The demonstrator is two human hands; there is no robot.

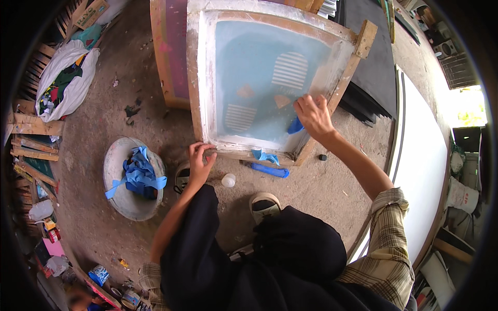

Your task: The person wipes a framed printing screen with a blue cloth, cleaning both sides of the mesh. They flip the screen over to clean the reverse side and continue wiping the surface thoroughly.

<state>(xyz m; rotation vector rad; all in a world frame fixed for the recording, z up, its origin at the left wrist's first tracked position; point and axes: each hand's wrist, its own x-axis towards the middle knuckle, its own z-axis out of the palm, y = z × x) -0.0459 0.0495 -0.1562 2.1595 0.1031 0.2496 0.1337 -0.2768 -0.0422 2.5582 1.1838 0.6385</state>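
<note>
A wooden screen printing frame (193, 78) leans in front of me, its pale blue mesh (249, 57) marked with striped patches and small peach shapes. My right hand (314, 116) is closed, pressing a blue cloth (296, 126) to the mesh near its lower right side; much of the cloth is hidden by the fingers. At the lower left corner my left hand (199, 158) grips the frame's edge between thumb and fingers. A light blue scrap of cloth (265, 157) lies on the bottom rail. Just below sits a long blue object (268, 170) on the floor.
To the left stands a pale bucket (110, 173) with blue cloth strips inside. A small white cup (228, 180) is by my feet. A white sack (78, 90) of cloth, dark stacked sheets (371, 57) and a large white board (420, 155) flank the floor.
</note>
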